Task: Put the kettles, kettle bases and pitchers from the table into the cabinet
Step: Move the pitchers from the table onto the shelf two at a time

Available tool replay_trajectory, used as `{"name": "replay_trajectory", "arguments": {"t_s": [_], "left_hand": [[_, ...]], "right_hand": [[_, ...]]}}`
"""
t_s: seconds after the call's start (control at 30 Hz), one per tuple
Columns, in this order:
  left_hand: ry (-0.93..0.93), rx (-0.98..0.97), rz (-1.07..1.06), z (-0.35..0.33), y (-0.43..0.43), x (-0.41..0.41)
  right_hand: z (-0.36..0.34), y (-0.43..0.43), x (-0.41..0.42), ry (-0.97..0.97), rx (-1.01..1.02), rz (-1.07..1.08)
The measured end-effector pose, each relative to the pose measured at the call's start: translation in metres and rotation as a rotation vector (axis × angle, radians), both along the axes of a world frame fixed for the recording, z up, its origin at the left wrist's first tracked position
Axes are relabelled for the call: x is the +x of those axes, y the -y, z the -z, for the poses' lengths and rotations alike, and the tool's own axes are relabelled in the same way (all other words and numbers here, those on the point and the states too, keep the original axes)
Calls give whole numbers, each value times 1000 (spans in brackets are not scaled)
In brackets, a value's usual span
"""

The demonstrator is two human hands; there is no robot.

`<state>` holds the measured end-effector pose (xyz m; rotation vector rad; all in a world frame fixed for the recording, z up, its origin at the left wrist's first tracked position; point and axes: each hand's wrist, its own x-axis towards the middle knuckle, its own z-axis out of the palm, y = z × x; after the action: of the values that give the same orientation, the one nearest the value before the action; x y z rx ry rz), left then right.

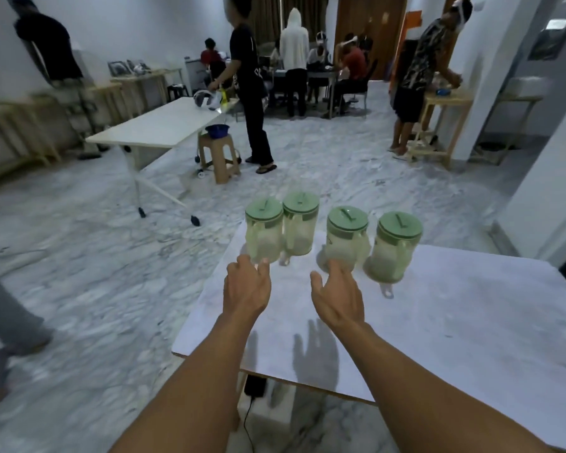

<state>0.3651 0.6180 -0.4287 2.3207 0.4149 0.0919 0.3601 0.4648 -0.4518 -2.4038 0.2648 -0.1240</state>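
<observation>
Several clear plastic pitchers with green lids stand in a row at the far edge of the white table (455, 315): a leftmost pitcher (264, 230), a second pitcher (300, 222), a third pitcher (346, 238) and a rightmost pitcher (395, 248). My left hand (247, 287) is stretched out with fingers apart, its fingertips just short of the leftmost pitcher's base. Reaching toward the third pitcher, my right hand (339, 297) is also spread, its fingertips close to that pitcher's base. Neither hand holds anything. No kettle, kettle base or cabinet is in view.
The table's left edge drops to a marble floor (111, 273). A long white folding table (157, 125) and a tan stool (219, 156) stand beyond. Several people stand and sit across the room. A person's leg (4, 308) is at the left edge. A black adapter (255, 385) hangs under the table.
</observation>
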Motion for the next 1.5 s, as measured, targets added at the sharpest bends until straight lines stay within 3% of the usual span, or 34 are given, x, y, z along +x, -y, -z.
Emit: {"name": "replay_trajectory", "arguments": {"t_s": [0.27, 0.57, 0.77, 0.97, 1.2, 1.5], "left_hand": [[-47, -47, -125, 39, -11, 87], [-54, -203, -114, 65, -42, 163], [-106, -294, -54, 72, -50, 202], [-85, -425, 74, 80, -59, 218], [12, -490, 56, 63, -58, 212], [252, -536, -48, -18, -35, 125]], "right_hand": [[25, -17, 122, -85, 237, 1], [40, -56, 211, -187, 600, 222], [50, -75, 239, -160, 668, 381], [57, -84, 248, -108, 631, 443], [39, -82, 232, -34, 576, 416], [-42, -56, 140, 147, 664, 300]]}}
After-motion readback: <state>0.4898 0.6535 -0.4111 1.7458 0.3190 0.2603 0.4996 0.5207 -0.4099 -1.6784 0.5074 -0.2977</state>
